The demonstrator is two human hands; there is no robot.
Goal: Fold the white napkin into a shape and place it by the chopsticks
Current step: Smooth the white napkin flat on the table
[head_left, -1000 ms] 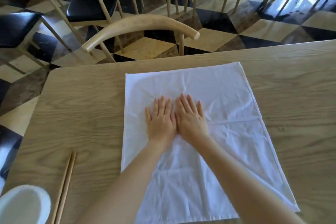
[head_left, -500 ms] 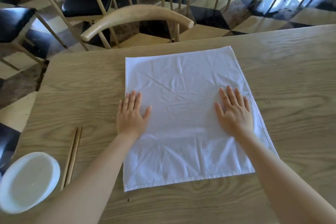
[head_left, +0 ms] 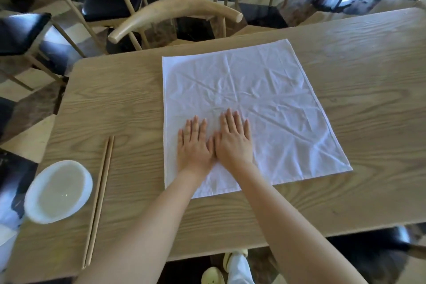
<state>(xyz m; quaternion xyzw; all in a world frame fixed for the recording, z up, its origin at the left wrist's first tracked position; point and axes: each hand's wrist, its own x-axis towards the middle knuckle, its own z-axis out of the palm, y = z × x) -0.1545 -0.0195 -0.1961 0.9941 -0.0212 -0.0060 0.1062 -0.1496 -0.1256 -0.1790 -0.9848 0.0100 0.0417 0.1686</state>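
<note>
Now both hands flat on napkin (head_left: 253,99).

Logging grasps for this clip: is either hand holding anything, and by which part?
Nothing is held. The left hand and right hand lie flat, palms down, on the white napkin.

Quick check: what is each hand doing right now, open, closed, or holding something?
Left hand: open, palm flat on the white napkin, holding nothing.
Right hand: open, palm flat on the napkin beside the left, holding nothing.
</note>
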